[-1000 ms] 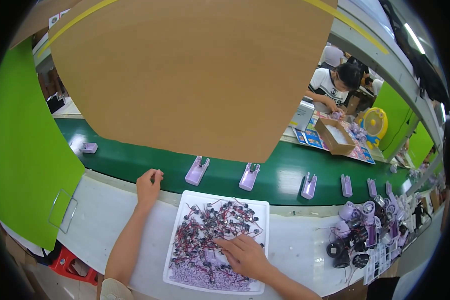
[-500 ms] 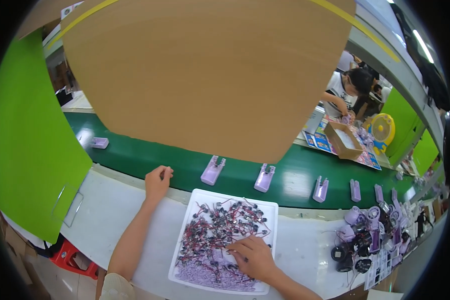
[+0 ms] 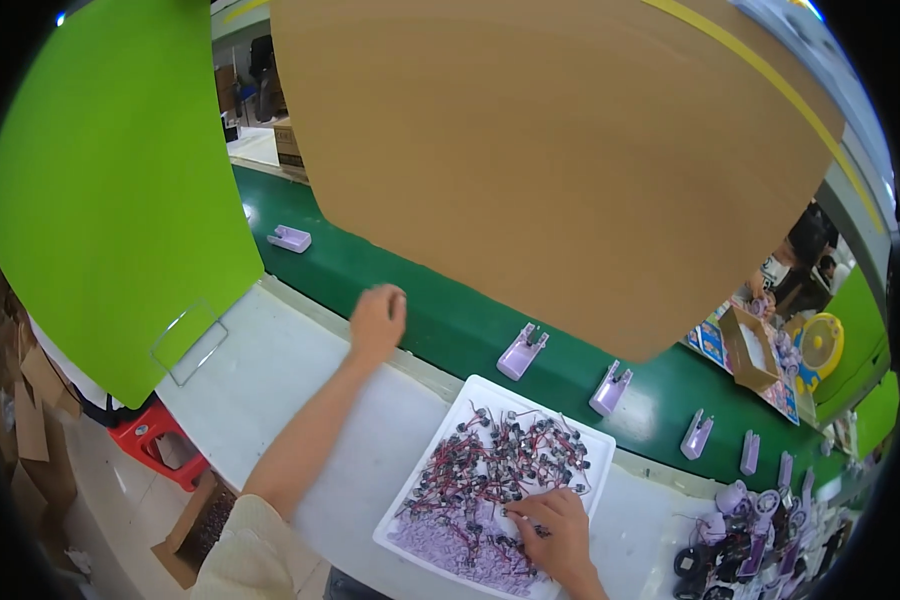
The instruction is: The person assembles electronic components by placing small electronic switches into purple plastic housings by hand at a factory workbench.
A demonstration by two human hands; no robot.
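My left hand point(image 3: 378, 320) is raised at the near edge of the green conveyor belt point(image 3: 440, 318). Its fingers are curled in, and whatever they may hold is hidden. Down in the white tray point(image 3: 600, 455), my right hand point(image 3: 558, 530) has its thumb and fingertips pinched on a small wired part point(image 3: 510, 512). Around it lies a heap of small dark parts with red wires point(image 3: 490, 450). Small light-purple pieces point(image 3: 440, 545) fill the tray's near left. Light-purple plastic housings stand spaced along the belt, the closest a forked one point(image 3: 522, 352) to the right of my left hand.
A big brown board point(image 3: 550, 160) hangs over the belt. A green panel point(image 3: 120, 200) with a wire stand point(image 3: 192, 345) closes the left side. Purple and black fan parts point(image 3: 750, 540) pile up at right. A red stool point(image 3: 160, 445) stands below. A co-worker sits beyond, partly hidden.
The view has swung left, so the tray, belt and board appear farther right. My right hand stays among the parts in the tray; my left stays raised by the belt, fingers curled.
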